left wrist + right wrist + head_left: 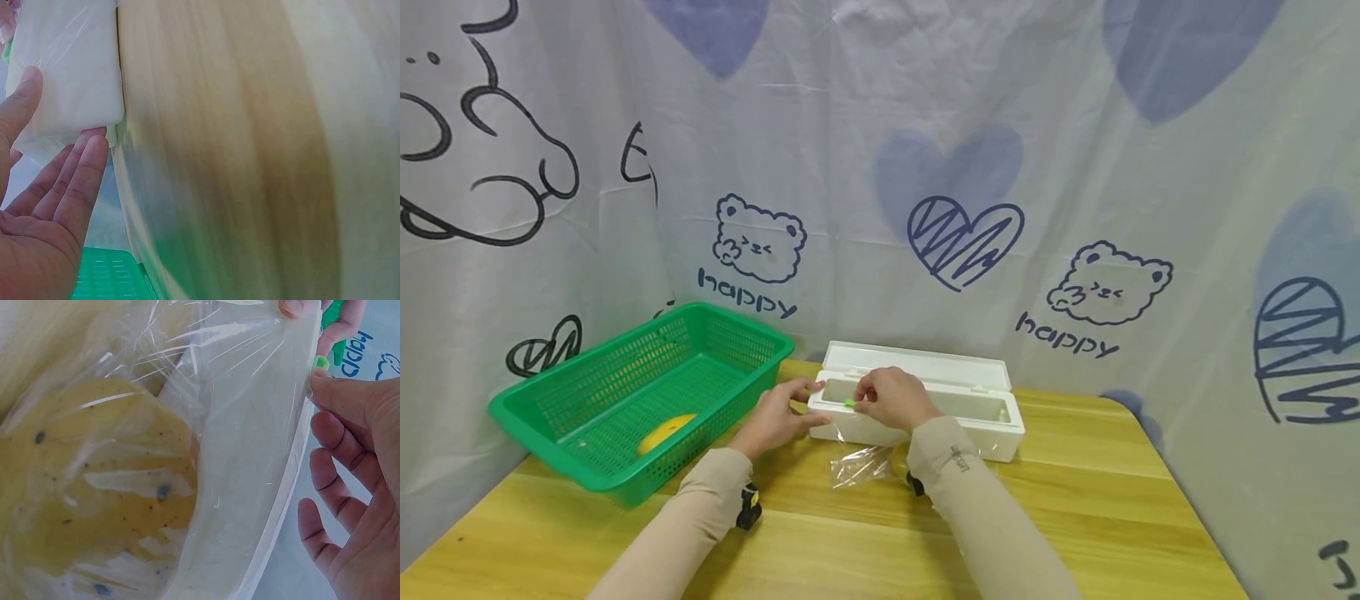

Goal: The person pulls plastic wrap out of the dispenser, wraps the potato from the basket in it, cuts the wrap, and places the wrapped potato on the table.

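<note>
The lid-up white box [868, 428] sits toward twelve o'clock on the table [1075, 475]. The right hand [897, 398] pinches a green slider [849, 403] on its front rim; the left hand [775, 421] grips its nine-o'clock end. Clear film [859, 467] drapes over a spotted yellow fruit [119, 469] at six; at nine stands a green basket [700, 437].
</note>
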The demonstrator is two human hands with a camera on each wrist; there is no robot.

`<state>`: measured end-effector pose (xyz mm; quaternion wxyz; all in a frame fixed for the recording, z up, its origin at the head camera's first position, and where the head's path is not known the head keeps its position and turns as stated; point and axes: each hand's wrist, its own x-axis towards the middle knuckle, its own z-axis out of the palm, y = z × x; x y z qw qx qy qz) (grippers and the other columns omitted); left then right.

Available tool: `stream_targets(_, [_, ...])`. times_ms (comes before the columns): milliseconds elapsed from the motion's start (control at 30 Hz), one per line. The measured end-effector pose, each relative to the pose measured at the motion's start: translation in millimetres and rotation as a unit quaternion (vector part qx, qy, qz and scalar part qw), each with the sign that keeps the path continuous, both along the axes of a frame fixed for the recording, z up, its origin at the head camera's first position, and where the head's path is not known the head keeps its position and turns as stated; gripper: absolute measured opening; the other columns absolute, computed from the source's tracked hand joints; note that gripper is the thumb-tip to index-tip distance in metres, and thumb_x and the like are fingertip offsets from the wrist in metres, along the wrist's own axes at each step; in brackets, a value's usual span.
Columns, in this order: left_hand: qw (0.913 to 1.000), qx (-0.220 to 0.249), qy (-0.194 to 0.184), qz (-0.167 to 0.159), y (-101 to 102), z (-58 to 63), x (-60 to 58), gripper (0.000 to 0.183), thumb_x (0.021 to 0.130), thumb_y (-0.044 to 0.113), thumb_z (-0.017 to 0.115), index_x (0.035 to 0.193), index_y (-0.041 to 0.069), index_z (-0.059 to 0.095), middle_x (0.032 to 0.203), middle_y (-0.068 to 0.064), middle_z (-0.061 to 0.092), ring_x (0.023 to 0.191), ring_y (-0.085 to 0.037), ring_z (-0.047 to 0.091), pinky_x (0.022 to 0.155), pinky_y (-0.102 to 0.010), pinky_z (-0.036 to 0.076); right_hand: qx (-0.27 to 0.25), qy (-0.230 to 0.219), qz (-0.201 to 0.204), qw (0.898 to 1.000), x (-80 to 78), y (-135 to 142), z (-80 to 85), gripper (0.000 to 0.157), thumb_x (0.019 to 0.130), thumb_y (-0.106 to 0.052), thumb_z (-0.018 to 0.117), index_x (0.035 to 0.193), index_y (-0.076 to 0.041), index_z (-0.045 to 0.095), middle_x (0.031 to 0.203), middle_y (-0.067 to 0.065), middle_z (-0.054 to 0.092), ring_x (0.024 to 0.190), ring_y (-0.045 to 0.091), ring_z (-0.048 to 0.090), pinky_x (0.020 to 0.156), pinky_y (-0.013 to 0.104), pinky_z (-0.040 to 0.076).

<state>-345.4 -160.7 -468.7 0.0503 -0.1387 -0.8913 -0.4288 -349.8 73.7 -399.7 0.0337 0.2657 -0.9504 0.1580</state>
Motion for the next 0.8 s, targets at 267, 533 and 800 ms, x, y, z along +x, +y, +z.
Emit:
stream_targets(267, [0.9999,-0.007,0.013,0.002,0.3,-0.1,-0.2,0.047,0.090,0.025,0.089,0.130,0.010,0.070,0.119,-0.021,0.078,0.098,-0.029,0.075,0.074,-0.034,0.059,-0.001,-0.001,0.002,1.000,-0.2,0.4,-0.8,0.007,0.098,-0.023,0.080,0.095,-0.017,0.081,0.076,-0.006,0.062,0.073,0.011,0.053,0.068,0.028,0.043])
stream_targets(533, [0.9993,0.001,-0.036,-0.006,-0.2,7.0,4.1,0.055,0.090,0.023,0.089,0.138,0.009,0.065,0.126,-0.025,0.075,0.097,-0.029,0.076,0.079,-0.036,0.062,-0.004,-0.025,-0.009,1.000,-0.2,-1.6,6.2,0.009,0.096,-0.026,0.083,0.101,-0.019,0.085,0.093,-0.004,0.080,0.080,0.011,0.062,0.081,0.034,0.054])
stream_targets(800, [0.9976,-0.027,-0.062,0.012,4.7,16.0,5.1,0.063,0.099,0.043,0.078,0.150,0.011,0.058,0.135,-0.028,0.071,0.085,-0.022,0.077,0.092,-0.050,0.061,-0.009,-0.012,0.013,1.000,-4.8,-9.3,6.6,0.014,0.098,-0.027,0.081,0.107,-0.017,0.086,0.100,-0.002,0.083,0.083,0.011,0.068,0.083,0.035,0.059])
